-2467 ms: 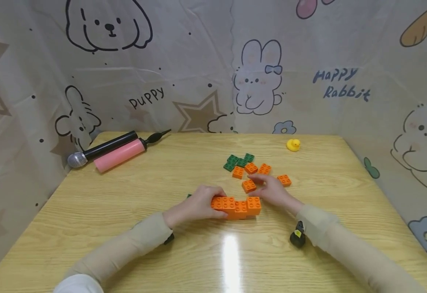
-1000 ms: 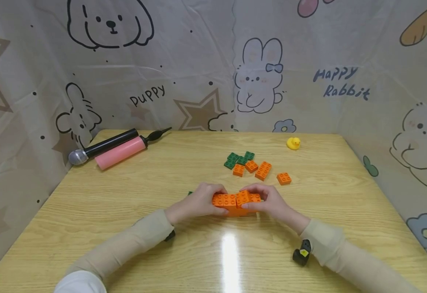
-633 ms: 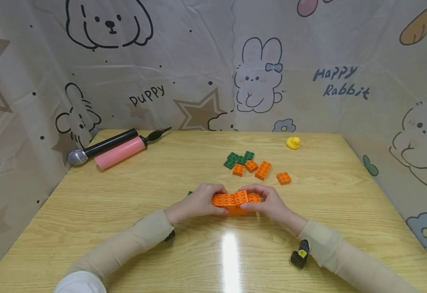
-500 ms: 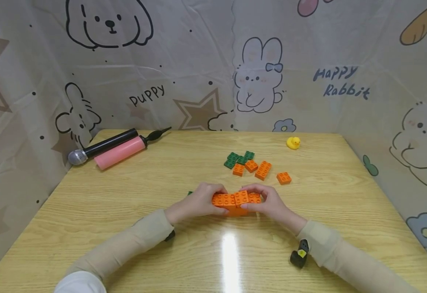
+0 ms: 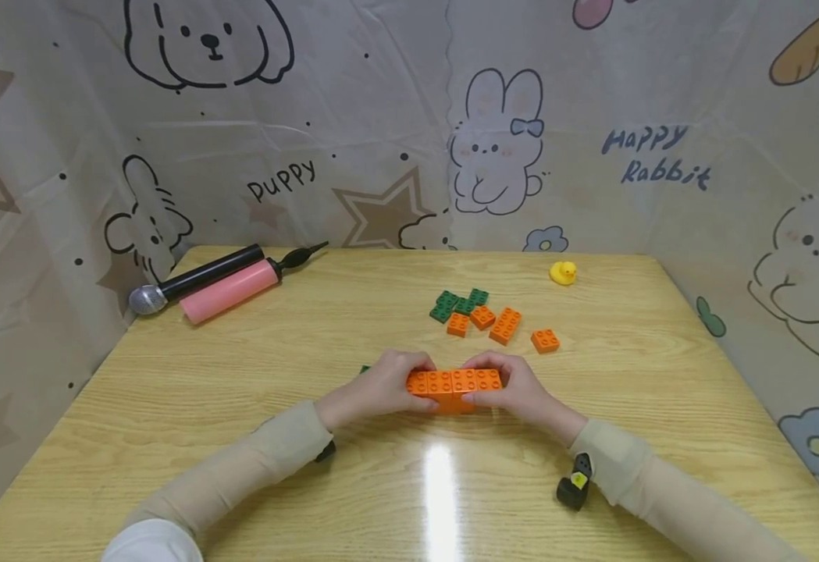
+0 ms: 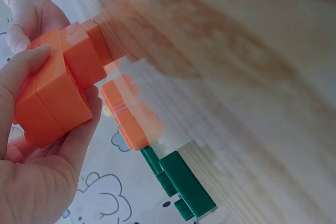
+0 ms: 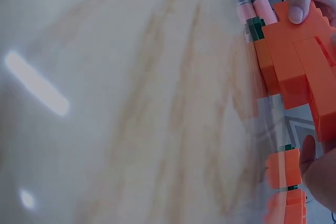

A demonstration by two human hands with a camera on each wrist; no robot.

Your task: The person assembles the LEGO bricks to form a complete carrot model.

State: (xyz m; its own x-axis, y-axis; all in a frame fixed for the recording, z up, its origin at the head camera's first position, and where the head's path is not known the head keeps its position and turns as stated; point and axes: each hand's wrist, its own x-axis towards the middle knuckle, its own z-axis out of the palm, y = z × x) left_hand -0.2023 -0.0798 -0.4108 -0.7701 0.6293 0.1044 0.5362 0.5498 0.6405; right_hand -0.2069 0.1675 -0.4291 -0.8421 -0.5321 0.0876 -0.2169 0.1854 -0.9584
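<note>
Likely seating a studded orange plastic brick (image 5: pixel 464 380)

Head: midway between the side edges of the pale wooden desk (image 5: pixel 275 351), the left hand (image 5: pixel 381 386) grips a stack of orange bricks (image 5: pixel 453 403), the right hand (image 5: pixel 521 388) pinches the brick atop; next seems to call for firm pressing. Left wrist: fingers (image 6: pixel 84 137) clasp the stack's end. Right wrist: both hands hold it

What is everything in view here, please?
Brick assembly: 1, orange, centre
Loose bricks: 4, orange, beyond assembly
Other bricks: several, green, back centre
Part-hidden piece: 1, green, centre-left
Duck: 1, yellow, back right
Microphone: 1, black/silver, back left
Pump: 1, pink/black, beside microphone
Table: 1, yellowish, beneath
Printed backdrop: 1, pale, around table
Wrist devices: 2, black, foreground
Sleeves: 2, beige, forearms
Left hand: 1, fingers gripping assembly
Right hand: 1, fingers gripping assembly
</note>
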